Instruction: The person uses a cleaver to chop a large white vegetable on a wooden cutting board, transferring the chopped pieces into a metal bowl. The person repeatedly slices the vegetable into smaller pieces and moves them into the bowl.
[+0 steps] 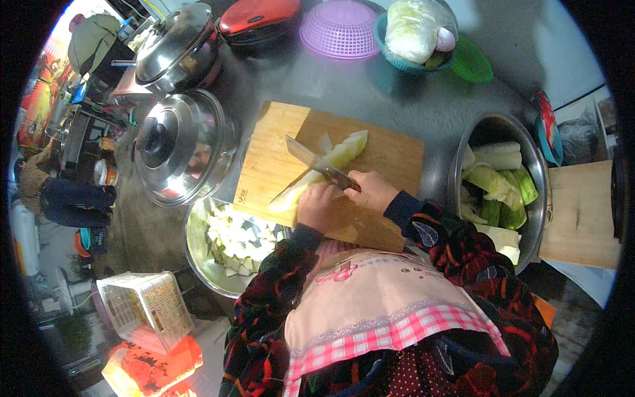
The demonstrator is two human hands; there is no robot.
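Note:
My right hand point(372, 190) grips the handle of a kitchen knife point(311, 158), whose wide metal blade lies across a long strip of pale green gourd or melon point(292, 194). Pressed on the near part of that strip is my left hand point(317, 204), its fingertips close to the blade. Beyond the knife, the strip's far end is cut into slices point(349, 147). Everything rests on a tilted wooden cutting board point(268, 164). By the board's left corner, a metal bowl point(195, 253) holds many pale cut pieces point(240, 243).
At right, a deep metal basin point(538, 198) contains large gourd pieces and peel. Lidded metal pots point(173, 144) stand on the left. Along the back are a red appliance point(260, 17), a purple basket point(340, 30) and a teal basket point(397, 62) with wrapped cabbage. A person point(64, 198) is far left.

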